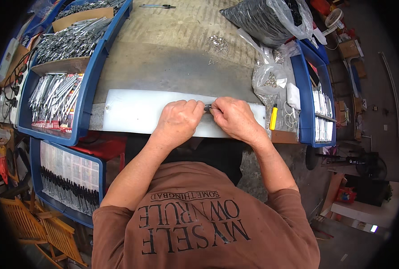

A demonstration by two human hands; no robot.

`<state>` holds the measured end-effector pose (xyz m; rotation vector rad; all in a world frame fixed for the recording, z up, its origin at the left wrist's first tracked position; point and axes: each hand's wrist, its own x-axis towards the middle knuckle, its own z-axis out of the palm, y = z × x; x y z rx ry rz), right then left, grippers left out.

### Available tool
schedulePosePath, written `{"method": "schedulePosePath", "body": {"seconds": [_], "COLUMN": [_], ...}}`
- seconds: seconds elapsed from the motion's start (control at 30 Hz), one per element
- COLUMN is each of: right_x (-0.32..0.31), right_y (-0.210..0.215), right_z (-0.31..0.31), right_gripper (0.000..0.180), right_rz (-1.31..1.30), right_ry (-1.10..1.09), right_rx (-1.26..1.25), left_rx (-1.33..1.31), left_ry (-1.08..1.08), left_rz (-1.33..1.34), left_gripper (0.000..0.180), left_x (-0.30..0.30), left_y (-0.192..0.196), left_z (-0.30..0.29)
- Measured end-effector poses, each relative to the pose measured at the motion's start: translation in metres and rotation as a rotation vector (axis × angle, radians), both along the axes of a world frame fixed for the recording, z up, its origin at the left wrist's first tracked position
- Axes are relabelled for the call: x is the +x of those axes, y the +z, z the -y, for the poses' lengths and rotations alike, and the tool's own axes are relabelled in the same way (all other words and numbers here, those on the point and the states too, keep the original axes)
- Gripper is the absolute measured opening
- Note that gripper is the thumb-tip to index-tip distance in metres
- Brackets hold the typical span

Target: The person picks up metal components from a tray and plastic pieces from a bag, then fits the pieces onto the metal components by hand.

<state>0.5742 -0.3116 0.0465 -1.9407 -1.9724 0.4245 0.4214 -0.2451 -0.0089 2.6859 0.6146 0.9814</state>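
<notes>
My left hand (180, 117) and my right hand (235, 117) meet over a white board (134, 110) at the table's near edge. Both are closed, fingertips pinching a small black part (207, 108) from either side. Most of that part is hidden by the fingers, so its full shape does not show. To the right of my right hand, a yellow-handled tool (273, 117) lies just past the board's end. Beside it rests a white block (293, 95) with a thin white cord.
Blue bins (85, 105) of slender silver and black pieces line the left. A lower blue bin (69, 207) holds black-topped pieces in rows. At right stand another blue bin (303, 114), a bag of small metal parts (263, 83) and a large bag (262, 22). Loose bits (217, 45) lie on the table.
</notes>
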Motion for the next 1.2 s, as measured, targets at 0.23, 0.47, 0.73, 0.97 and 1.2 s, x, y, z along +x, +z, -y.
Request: {"method": "schedulePosePath", "body": {"seconds": [0.23, 0.47, 0.73, 0.97, 1.2], "right_x": [0.001, 0.000, 0.003, 0.003, 0.017], "right_y": [0.004, 0.009, 0.014, 0.005, 0.003], "right_z": [-0.002, -0.007, -0.014, -0.009, -0.007], "right_gripper": [0.015, 0.017, 0.016, 0.016, 0.020], "right_rz": [-0.056, 0.003, 0.052, 0.034, -0.128], "right_ry": [-0.047, -0.002, 0.078, 0.004, -0.088], "right_rx": [-0.049, -0.091, -0.131, -0.035, -0.068], "left_rx": [0.004, -0.009, -0.009, -0.024, -0.058], "left_ry": [0.000, 0.006, 0.002, 0.008, 0.020], "left_rz": [0.002, -0.001, 0.000, 0.004, 0.005], "left_gripper": [0.016, 0.016, 0.016, 0.015, 0.014], "left_x": [0.000, 0.000, -0.001, 0.001, 0.000], "left_y": [0.000, 0.001, 0.001, -0.002, 0.003], "left_z": [-0.001, 0.000, 0.000, 0.000, 0.000]}}
